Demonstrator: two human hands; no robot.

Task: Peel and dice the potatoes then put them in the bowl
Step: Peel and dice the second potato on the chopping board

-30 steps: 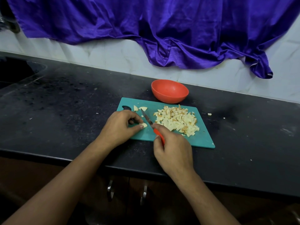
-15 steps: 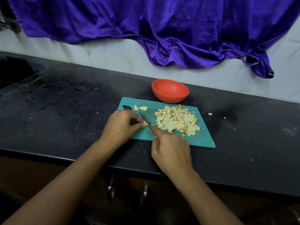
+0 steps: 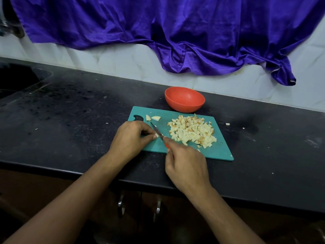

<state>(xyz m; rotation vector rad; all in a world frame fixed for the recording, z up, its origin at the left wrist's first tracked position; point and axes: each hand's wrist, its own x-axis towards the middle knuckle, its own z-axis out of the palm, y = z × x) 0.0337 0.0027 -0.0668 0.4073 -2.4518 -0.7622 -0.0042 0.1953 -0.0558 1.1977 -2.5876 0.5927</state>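
Observation:
A teal cutting board (image 3: 220,152) lies on the black counter with a heap of diced potato (image 3: 191,131) on its right half. Two larger potato pieces (image 3: 153,118) sit near the board's handle hole. My left hand (image 3: 131,138) pinches a small potato piece (image 3: 157,135) against the board. My right hand (image 3: 186,167) grips a red-handled knife (image 3: 157,130), whose blade rests on that piece right by my left fingertips. An orange bowl (image 3: 184,99) stands just behind the board and looks empty.
The black counter (image 3: 70,120) stretches left toward a dark sink (image 3: 15,78). A purple cloth (image 3: 175,32) hangs over the tiled wall behind. Small potato crumbs (image 3: 227,124) lie on the counter right of the board. Cabinet handles (image 3: 121,203) show below the counter edge.
The knife has come down onto the small piece between my hands and my right hand has shifted slightly forward. My left hand stays pinching the piece.

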